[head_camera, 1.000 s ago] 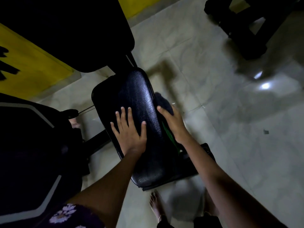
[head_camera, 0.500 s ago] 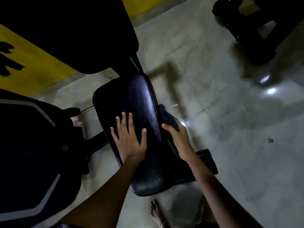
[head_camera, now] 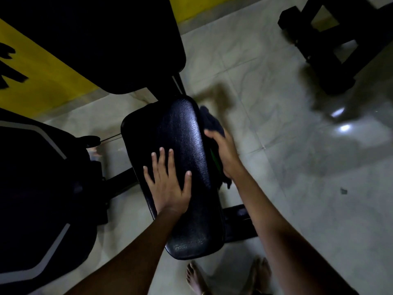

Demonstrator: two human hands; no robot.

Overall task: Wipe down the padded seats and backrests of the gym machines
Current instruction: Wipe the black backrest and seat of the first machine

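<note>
Head view, looking down: black padded seat of a gym machine, textured and glossy, narrow end toward the bare feet at the lower edge. Left hand flat on the pad, fingers straight and spread. Right hand at the pad's right edge, fingers curled around a dark cloth pressed against the side of the pad. Larger black backrest pad above, near the seat's far end. Yellow wall at upper left; pale tiled floor with two bright light reflections; black machine frame at upper right, well apart from the seat.
</note>
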